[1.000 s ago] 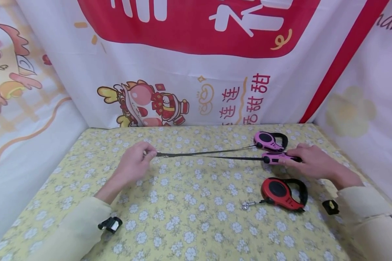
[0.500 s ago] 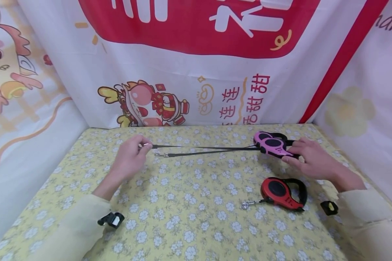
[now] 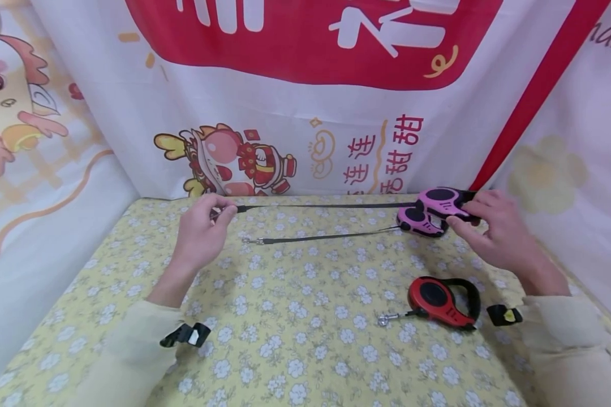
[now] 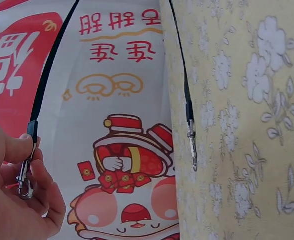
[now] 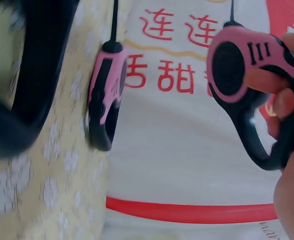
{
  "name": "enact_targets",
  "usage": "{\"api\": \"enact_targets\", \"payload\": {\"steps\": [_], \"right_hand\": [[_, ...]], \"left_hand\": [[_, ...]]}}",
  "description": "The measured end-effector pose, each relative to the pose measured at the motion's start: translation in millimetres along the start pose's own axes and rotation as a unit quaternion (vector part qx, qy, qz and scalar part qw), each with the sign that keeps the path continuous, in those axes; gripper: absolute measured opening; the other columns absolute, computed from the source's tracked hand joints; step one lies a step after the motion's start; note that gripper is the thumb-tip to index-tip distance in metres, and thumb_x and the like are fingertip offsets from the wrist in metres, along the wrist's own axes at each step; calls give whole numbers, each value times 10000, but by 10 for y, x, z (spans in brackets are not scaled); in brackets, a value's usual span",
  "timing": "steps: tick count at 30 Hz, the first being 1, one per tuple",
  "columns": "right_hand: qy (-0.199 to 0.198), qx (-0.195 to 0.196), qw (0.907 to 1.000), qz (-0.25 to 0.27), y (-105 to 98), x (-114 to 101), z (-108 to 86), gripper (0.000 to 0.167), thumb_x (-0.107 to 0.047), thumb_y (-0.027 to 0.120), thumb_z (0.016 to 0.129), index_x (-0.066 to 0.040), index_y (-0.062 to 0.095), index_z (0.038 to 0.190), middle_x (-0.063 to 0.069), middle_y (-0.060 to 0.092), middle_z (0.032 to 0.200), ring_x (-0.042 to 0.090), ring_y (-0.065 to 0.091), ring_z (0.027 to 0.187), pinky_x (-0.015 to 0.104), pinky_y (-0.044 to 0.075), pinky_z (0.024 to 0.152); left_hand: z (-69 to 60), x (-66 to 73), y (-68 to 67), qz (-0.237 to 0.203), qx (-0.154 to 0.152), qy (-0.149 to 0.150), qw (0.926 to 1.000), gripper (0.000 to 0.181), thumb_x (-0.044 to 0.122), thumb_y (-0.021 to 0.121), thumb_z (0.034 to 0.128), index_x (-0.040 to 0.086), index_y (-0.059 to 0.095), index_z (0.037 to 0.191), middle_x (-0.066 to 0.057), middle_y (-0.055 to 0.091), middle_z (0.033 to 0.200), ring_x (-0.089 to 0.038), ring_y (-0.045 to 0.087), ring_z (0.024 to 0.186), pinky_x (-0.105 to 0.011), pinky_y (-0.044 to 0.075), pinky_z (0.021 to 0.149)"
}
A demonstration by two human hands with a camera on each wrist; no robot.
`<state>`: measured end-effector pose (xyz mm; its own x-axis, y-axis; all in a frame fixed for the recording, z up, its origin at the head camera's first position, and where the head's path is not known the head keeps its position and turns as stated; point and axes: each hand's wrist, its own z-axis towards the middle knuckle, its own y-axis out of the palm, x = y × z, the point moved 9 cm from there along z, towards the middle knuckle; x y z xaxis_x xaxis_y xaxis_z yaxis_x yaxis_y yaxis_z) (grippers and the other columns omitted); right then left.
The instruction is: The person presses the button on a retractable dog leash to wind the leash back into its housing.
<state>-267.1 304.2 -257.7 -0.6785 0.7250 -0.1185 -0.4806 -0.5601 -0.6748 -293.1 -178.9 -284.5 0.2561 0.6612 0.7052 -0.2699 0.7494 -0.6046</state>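
My right hand (image 3: 494, 232) grips the black handle of a pink retractable leash (image 5: 232, 65), raised above the table in the right wrist view. Its black strap (image 3: 331, 205) runs taut to the left. At that end my left hand (image 3: 201, 229) pinches the metal clip (image 4: 25, 180) between thumb and fingers. A second pink retractable leash (image 3: 418, 221) lies on the cloth just in front of the held one, its strap pulled out and its clip (image 4: 192, 150) resting on the table. Nearer the front right lies a red retractable leash (image 3: 433, 299) with a short clip end.
A yellow flowered cloth (image 3: 295, 350) covers the table. White printed fabric (image 3: 305, 113) hangs at the back, with more hangings (image 3: 555, 124) at both sides. Each forearm wears a black strap with a small device (image 3: 188, 334).
Both hands have moved the held pink leash away toward the back and up. Its strap has parted from the second pink leash's strap, which stays on the table. The red leash has not moved.
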Motion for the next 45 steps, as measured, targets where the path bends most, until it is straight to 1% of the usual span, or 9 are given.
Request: {"api": "enact_targets", "payload": {"steps": [4, 7, 11, 14, 24, 28, 33, 40, 45], "right_hand": [[65, 777, 9962, 380, -145, 12, -8, 474, -413, 667, 1007, -57, 610, 700, 37, 463, 648, 91, 347, 808, 261, 219, 786], [321, 1027, 9928, 527, -226, 14, -21, 427, -348, 706, 982, -37, 621, 702, 35, 467, 660, 65, 346, 829, 237, 219, 776], [565, 1142, 9906, 498, -298, -48, -19, 305, -194, 719, 932, -17, 615, 706, 43, 457, 678, 46, 341, 851, 226, 219, 755], [607, 1233, 9893, 499, -338, -110, -5, 317, -179, 713, 931, -7, 592, 693, 53, 448, 677, 41, 340, 858, 226, 217, 761], [473, 1180, 9905, 527, -314, -39, -8, 518, -432, 703, 983, -9, 604, 701, 28, 454, 691, 32, 343, 861, 219, 223, 744], [572, 1085, 9902, 667, -294, 29, -49, 369, -285, 749, 946, -25, 630, 713, -82, 464, 723, 30, 354, 862, 227, 228, 743], [860, 1404, 9824, 887, -335, 61, -99, 183, -89, 773, 844, 24, 676, 737, -247, 506, 797, -2, 385, 895, 210, 255, 762], [1177, 1803, 9713, 1016, -355, 87, -124, 187, -46, 797, 766, 120, 721, 807, -296, 549, 858, -31, 395, 956, 194, 273, 812], [1274, 1752, 9719, 918, -347, 143, -146, 246, -67, 832, 749, 132, 756, 873, -302, 547, 882, -51, 401, 977, 195, 282, 825]], "left_hand": [[3, 71, -18, -83, 138, -2, 9999, 270, 244, 553, 1115, 14, 674, 1185, -144, 650, 1152, -252, 565, 940, -337, 466, 797], [-3, 86, -43, -99, 183, -38, 9998, 285, 271, 560, 1113, 26, 686, 1184, -137, 659, 1141, -246, 582, 927, -323, 491, 766], [-20, 70, -83, -132, 203, -119, 9996, 309, 323, 582, 1103, 48, 698, 1183, -119, 671, 1128, -232, 599, 905, -274, 509, 721], [-29, 54, -111, -123, 254, -109, 9995, 324, 349, 599, 1093, 53, 703, 1173, -116, 681, 1107, -229, 603, 887, -252, 504, 705], [-18, -52, -177, -171, 431, -214, 9987, 360, 434, 664, 1046, 93, 738, 1138, -93, 723, 1084, -210, 626, 877, -215, 487, 700], [-11, -45, -178, -121, 461, -148, 9988, 315, 379, 674, 1050, 86, 746, 1140, -100, 718, 1081, -216, 632, 891, -232, 492, 721], [1, 2, -141, -103, 437, 11, 9990, 233, 250, 670, 1061, 53, 747, 1160, -129, 720, 1109, -242, 650, 941, -249, 497, 771], [-12, 29, -159, -66, 548, 102, 9984, 225, 230, 665, 1063, 63, 764, 1178, -130, 727, 1113, -243, 664, 949, -221, 490, 765], [-20, 10, -158, 21, 580, 61, 9983, 240, 271, 679, 1055, 91, 781, 1176, -118, 754, 1084, -223, 662, 874, -226, 489, 710]]}}
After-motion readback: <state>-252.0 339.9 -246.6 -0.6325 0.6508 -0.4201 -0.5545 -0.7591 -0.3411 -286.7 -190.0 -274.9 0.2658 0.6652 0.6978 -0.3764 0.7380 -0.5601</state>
